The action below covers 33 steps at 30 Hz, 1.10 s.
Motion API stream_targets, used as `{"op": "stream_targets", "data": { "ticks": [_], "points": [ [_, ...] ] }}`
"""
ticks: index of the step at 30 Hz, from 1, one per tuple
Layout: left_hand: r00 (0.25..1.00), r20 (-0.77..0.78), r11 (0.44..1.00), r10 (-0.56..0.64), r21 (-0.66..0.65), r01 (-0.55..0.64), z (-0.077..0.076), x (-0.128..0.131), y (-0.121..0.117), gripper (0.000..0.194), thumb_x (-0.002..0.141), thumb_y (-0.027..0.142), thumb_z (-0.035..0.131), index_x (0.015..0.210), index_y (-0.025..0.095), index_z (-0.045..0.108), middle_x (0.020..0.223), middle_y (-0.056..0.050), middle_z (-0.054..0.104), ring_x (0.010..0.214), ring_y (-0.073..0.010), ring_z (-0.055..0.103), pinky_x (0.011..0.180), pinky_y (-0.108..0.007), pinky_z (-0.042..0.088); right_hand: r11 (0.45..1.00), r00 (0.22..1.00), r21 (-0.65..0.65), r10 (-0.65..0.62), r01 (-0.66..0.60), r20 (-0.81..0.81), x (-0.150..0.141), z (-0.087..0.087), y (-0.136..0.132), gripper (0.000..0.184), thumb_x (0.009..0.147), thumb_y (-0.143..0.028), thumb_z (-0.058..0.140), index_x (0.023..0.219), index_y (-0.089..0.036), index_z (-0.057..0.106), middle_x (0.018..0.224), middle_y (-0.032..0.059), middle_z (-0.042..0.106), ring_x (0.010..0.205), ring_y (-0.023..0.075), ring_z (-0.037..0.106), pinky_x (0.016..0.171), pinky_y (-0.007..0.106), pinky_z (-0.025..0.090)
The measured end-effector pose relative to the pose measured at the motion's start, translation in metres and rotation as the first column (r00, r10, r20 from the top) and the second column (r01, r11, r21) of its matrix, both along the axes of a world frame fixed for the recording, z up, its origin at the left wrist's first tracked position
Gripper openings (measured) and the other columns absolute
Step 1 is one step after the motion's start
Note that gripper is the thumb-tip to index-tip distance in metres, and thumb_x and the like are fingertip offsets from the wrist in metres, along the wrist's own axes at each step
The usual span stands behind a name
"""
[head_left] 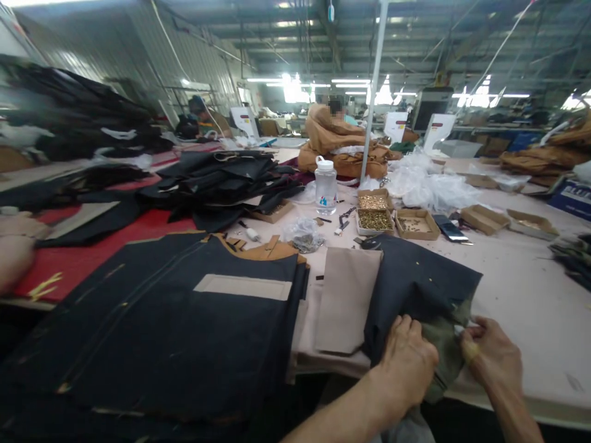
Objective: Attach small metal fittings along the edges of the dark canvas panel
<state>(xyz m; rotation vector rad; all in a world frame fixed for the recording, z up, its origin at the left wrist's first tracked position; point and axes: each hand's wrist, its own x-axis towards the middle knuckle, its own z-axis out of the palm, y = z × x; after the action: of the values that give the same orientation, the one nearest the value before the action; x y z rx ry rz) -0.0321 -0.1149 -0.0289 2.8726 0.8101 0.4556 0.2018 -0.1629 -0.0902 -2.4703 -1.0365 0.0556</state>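
A dark navy fabric piece [415, 271] with an olive underside lies over the table's front edge at the right, a few small yellowish dots on it. My left hand [409, 357] is closed on its near edge, with the cloth bunched at the fingers. At the olive part, my right hand [492, 354] pinches the fabric between thumb and fingers; a small pale spot shows at the fingertips. Just left of the cloth lies a flat beige fabric panel [346, 301]. Further left, a stack of dark panels [184, 326] carries a beige strip [244, 287] on top.
Beyond the cloth stand small boxes of brass-coloured parts [376, 219], a phone [450, 229] and a water bottle [325, 187]. Dark cloth [221, 181] is piled behind the stack. A pole [373, 92] rises from the table. At the far left another person's hand [21, 237] shows.
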Motion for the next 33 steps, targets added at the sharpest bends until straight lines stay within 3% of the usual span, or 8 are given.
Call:
{"op": "stream_targets", "data": {
  "ticks": [4,8,11,13,18,24,29,33],
  "points": [
    [0.999,0.034,0.996,0.001,-0.086,0.002,-0.019,-0.005,-0.002,0.04,0.075,0.017,0.064,0.113,0.002,0.067,0.136,-0.026,0.053,0.13,-0.0365,0.048,0.113,-0.045,0.042,0.996,0.995,-0.042,0.075,-0.072,0.061,0.017,0.02,0.007,0.038,0.081,-0.041,0.052,0.109,-0.02,0.066,0.095,0.0149,0.075,0.09,0.0372,0.071,0.081,0.047,0.053],
    [0.993,0.116,0.994,-0.026,-0.099,0.038,-0.034,-0.015,0.006,0.03,0.077,0.017,0.064,0.106,0.007,0.067,0.126,-0.02,0.059,0.124,-0.0336,0.052,0.107,-0.043,0.047,0.953,0.99,0.297,0.028,-0.069,0.14,0.01,0.092,0.047,0.044,0.079,-0.044,0.059,0.116,-0.021,0.067,0.088,0.0085,0.074,0.078,0.0295,0.071,0.079,0.041,0.054],
    [0.982,0.161,0.987,-0.097,-0.109,0.115,-0.041,-0.021,0.014,0.026,0.072,0.023,0.073,0.094,0.012,0.066,0.113,-0.015,0.062,0.11,-0.03,0.056,0.095,-0.039,0.05,0.847,0.94,0.416,0.333,-0.331,0.069,-0.021,0.146,0.108,0.038,0.081,-0.043,0.062,0.11,-0.02,0.069,0.084,0.0051,0.072,0.07,0.0226,0.067,0.067,0.032,0.051],
    [0.975,0.171,0.984,-0.142,-0.085,0.158,-0.045,-0.022,0.017,0.025,0.071,0.026,0.075,0.089,0.012,0.064,0.101,-0.012,0.062,0.099,-0.0267,0.056,0.083,-0.036,0.05,0.75,0.82,0.395,0.572,-0.531,0.018,-0.049,0.161,0.156,0.034,0.082,-0.041,0.062,0.105,-0.018,0.071,0.083,0.0056,0.071,0.069,0.0209,0.065,0.064,0.03,0.049],
    [0.952,0.241,0.982,-0.188,0.018,0.189,-0.069,-0.014,0.021,0.025,0.083,0.034,0.072,0.076,0.013,0.06,0.08,-0.005,0.054,0.082,-0.0204,0.052,0.064,-0.032,0.038,0.593,0.589,0.231,0.803,-0.772,-0.093,-0.108,0.118,0.249,0.023,0.081,-0.029,0.061,0.096,-0.017,0.075,0.08,0.0041,0.072,0.071,0.0199,0.064,0.067,0.029,0.048],
    [0.947,0.296,0.992,-0.128,0.045,0.12,-0.087,-0.006,0.019,0.026,0.085,0.03,0.071,0.069,0.014,0.059,0.073,-0.005,0.05,0.077,-0.0192,0.049,0.059,-0.03,0.031,0.652,0.597,0.087,0.734,-0.754,-0.324,-0.114,0.054,0.272,0.009,0.066,-0.016,0.066,0.072,-0.02,0.073,0.067,0.002,0.07,0.068,0.0201,0.066,0.06,0.026,0.045],
    [0.934,0.267,0.97,-0.24,0.035,0.239,-0.078,-0.005,0.026,0.028,0.089,0.029,0.067,0.067,0.013,0.058,0.068,-0.003,0.045,0.07,-0.0163,0.045,0.062,-0.03,0.032,0.691,0.594,0.104,0.679,-0.715,-0.432,-0.096,0.049,0.279,0.022,0.08,-0.029,0.056,0.081,-0.014,0.071,0.064,0.0054,0.068,0.054,0.0176,0.061,0.051,0.026,0.046],
    [0.943,0.252,0.972,-0.22,-0.02,0.232,-0.077,-0.003,0.028,0.03,0.093,0.029,0.064,0.068,0.013,0.058,0.072,-0.004,0.048,0.075,-0.0169,0.048,0.061,-0.029,0.031,0.607,0.557,0.089,0.769,-0.789,-0.313,-0.095,0.059,0.293,0.019,0.079,-0.03,0.062,0.084,-0.015,0.073,0.069,0.0035,0.069,0.061,0.0171,0.061,0.056,0.025,0.044]
  ]
}}
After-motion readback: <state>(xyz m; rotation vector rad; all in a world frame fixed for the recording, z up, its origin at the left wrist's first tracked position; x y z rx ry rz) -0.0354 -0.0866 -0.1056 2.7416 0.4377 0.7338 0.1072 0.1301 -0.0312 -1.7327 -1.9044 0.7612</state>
